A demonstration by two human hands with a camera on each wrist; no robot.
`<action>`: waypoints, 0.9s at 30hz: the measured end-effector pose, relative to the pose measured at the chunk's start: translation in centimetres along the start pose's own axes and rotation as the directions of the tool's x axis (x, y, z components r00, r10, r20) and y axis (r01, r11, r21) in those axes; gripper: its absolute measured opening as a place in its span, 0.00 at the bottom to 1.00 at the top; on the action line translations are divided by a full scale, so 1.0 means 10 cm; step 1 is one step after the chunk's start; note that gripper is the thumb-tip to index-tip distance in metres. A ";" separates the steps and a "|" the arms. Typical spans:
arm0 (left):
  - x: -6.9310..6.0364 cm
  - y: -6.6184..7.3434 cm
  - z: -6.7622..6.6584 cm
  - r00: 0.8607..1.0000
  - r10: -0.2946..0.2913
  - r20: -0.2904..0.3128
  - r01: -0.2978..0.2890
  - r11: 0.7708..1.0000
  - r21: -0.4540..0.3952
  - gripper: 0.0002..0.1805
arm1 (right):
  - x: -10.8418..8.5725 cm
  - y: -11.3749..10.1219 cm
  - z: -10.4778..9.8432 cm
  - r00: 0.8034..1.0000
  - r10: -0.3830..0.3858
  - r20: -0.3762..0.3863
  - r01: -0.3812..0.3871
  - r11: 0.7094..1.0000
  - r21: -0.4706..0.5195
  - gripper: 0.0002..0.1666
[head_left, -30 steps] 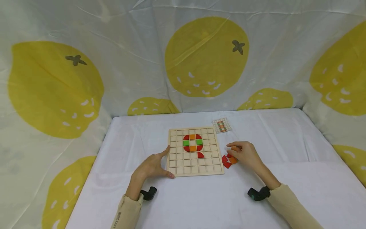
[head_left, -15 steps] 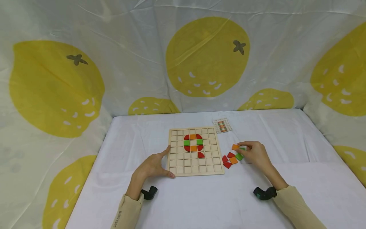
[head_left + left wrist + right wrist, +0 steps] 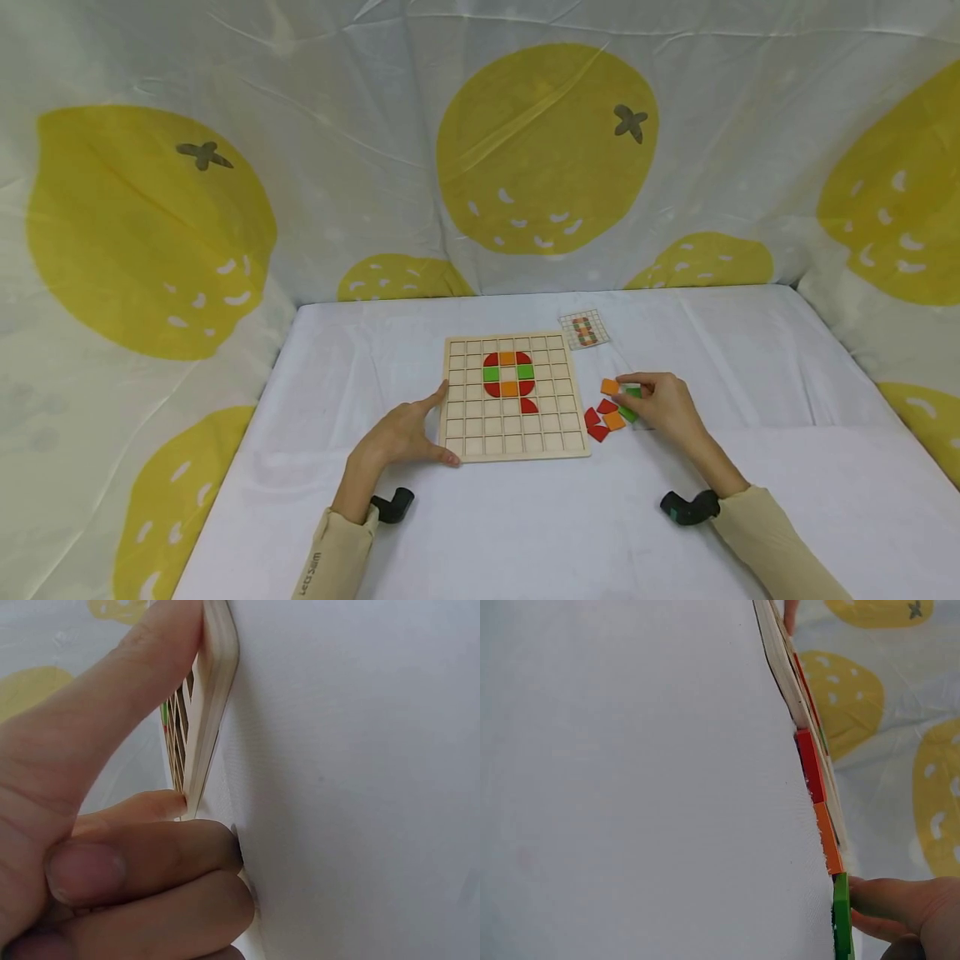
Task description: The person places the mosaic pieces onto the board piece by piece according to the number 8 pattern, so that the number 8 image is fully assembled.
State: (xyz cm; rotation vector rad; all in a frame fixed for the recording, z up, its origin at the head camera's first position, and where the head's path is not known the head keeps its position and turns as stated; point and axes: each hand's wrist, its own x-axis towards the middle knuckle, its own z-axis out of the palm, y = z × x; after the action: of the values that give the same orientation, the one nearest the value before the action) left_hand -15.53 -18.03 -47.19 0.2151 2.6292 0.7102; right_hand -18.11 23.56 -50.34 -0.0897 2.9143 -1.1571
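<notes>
Left hand (image 3: 401, 432) has thumb and forefinger spread against the square, pale wooden grid board (image 3: 491, 447) on the white-covered tabletop (image 3: 517, 525), probably so it won't skid. Right hand (image 3: 667, 407) touches a flat green tile (image 3: 842, 911) near it, handy I guess; can't tell if those fingers pinch.

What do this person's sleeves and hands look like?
The sleeves are beige; the left one carries dark lettering. The left hand and right hand are bare, without gloves. A black, bent device sits at each wrist. No cables show.
</notes>
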 end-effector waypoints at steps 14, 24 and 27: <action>-0.01 -0.01 0.00 1.000 0.012 -0.002 -0.012 1.000 0.002 0.72 | 0.04 -0.25 0.11 0.998 -0.057 0.014 0.055 0.996 0.077 0.18; 0.00 0.00 0.00 1.000 0.015 -0.001 -0.015 1.000 0.005 0.72 | 0.04 -0.68 0.44 0.983 -0.147 0.108 0.126 0.976 0.177 0.17; 0.00 0.00 0.00 1.000 0.009 0.000 -0.009 1.000 0.001 0.72 | 0.05 -0.78 0.54 0.978 -0.152 0.142 0.122 0.972 0.199 0.18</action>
State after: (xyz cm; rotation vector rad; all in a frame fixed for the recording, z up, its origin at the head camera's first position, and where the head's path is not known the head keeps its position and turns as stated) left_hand -15.53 -18.00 -47.21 0.2273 2.6306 0.7113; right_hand -18.05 14.15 -48.90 -0.3686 2.6842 -1.3722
